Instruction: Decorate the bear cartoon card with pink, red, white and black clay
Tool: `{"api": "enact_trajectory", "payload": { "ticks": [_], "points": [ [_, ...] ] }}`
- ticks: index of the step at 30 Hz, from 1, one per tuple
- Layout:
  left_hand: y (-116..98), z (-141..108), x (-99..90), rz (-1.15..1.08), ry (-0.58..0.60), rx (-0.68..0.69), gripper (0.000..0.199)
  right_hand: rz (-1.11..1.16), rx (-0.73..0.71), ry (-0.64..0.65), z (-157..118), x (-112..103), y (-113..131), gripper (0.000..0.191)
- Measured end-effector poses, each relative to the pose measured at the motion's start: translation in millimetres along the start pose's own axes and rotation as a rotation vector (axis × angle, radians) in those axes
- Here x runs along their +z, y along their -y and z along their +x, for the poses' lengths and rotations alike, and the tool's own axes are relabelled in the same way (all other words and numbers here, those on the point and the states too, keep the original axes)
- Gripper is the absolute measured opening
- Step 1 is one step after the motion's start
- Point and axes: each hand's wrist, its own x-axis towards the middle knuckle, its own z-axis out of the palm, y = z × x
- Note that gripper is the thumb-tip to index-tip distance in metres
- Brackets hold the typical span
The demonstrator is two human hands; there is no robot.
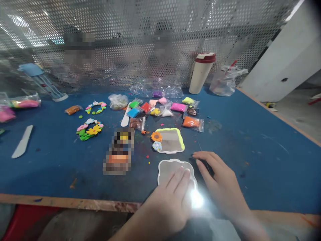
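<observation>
My left hand point(175, 197) lies with its fingers stretched over a scalloped, white-rimmed grey plate point(167, 169) near the table's front edge. To its right rests my right hand point(220, 177), fingers loosely bent, thumb and forefinger apart; I see nothing in it. A thin dark line by its fingertips is too fine to identify. Beyond the plate is a similar one point(172, 142), its rim partly covered in yellow-green clay. An orange clay flower point(156, 136) and a pale blue clay flower point(157, 146) sit on its left side. A bright glare falls beside my left hand.
Small bags of coloured clay, such as the orange bag point(192, 122), spread across the blue table point(250, 150). Two clay-flower wreaths point(95, 107) lie left. A blurred-out rectangular item point(119, 152), a white knife point(23, 142) and a tumbler point(202, 73) are also there.
</observation>
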Motion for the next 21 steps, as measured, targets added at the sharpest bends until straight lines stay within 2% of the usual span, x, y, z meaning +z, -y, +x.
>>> {"api": "enact_trajectory", "payload": {
  "ticks": [2, 4, 6, 8, 9, 13, 17, 20, 21],
  "points": [
    [0.7, 2.9, -18.7, -0.001, -0.014, 0.008, 0.047, 0.027, -0.002, -0.006, -0.2, -0.8, 0.4, 0.017],
    [4.5, 8.6, -40.5, -0.152, -0.098, -0.126, 0.038, 0.061, 0.002, -0.025, -0.8, -2.5, 1.5, 0.018],
    [10.9, 16.2, -56.6, -0.279, -0.166, -0.496, 0.041, 0.109, 0.005, -0.032, -2.0, -5.8, 4.7, 0.021],
    [18.7, 24.3, -61.3, -0.456, -0.114, -0.823, 0.04, 0.173, 0.0, 0.012, -3.3, -10.1, 10.3, 0.029],
    [22.7, 28.0, -59.2, -0.525, -0.089, -0.927, 0.038, 0.205, -0.003, 0.056, -3.8, -12.1, 13.6, 0.032],
    [34.6, 35.8, -36.1, -0.582, -0.046, -0.974, 0.03, 0.254, 0.057, 0.243, -4.2, -12.9, 22.9, 0.027],
    [34.4, 26.9, -23.2, -0.494, -0.147, -0.991, 0.021, 0.197, 0.18, 0.238, -7.3, -4.9, 19.3, 0.026],
    [24.9, 8.7, -24.3, -0.38, -0.193, -0.892, 0.021, 0.16, 0.253, 0.202, -13.7, -1.5, 17.0, 0.027],
    [20.6, 1.5, -24.3, -0.284, -0.161, -0.784, 0.021, 0.151, 0.274, 0.191, -15.9, -1.3, 17.6, 0.027]
  ]
}}
